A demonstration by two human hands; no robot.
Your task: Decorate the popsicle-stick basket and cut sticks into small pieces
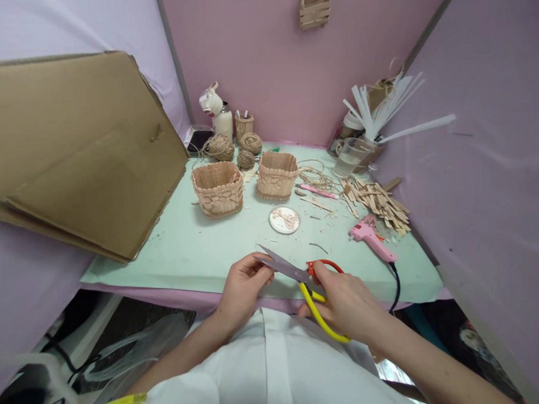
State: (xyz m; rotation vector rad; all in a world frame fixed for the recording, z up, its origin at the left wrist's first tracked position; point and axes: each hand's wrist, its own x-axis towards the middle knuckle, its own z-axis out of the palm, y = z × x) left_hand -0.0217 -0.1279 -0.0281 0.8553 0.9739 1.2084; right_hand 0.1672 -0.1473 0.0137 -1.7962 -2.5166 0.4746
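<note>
My right hand is closed on the handles of a pair of scissors, one handle red and one yellow, the blades parted and pointing left. At the blades, my left hand has its thumb and fingers pinched together; what they hold is too small to make out. Beyond the hands lies a round white dish with small wood chips in it. Two small wooden baskets, one at the left and one nearer the middle, stand upright behind the dish.
A pink glue gun with a black cord and a pile of wooden sticks lie at the right. Twine balls sit at the back. Large cardboard leans at left. A plastic cup stands back right.
</note>
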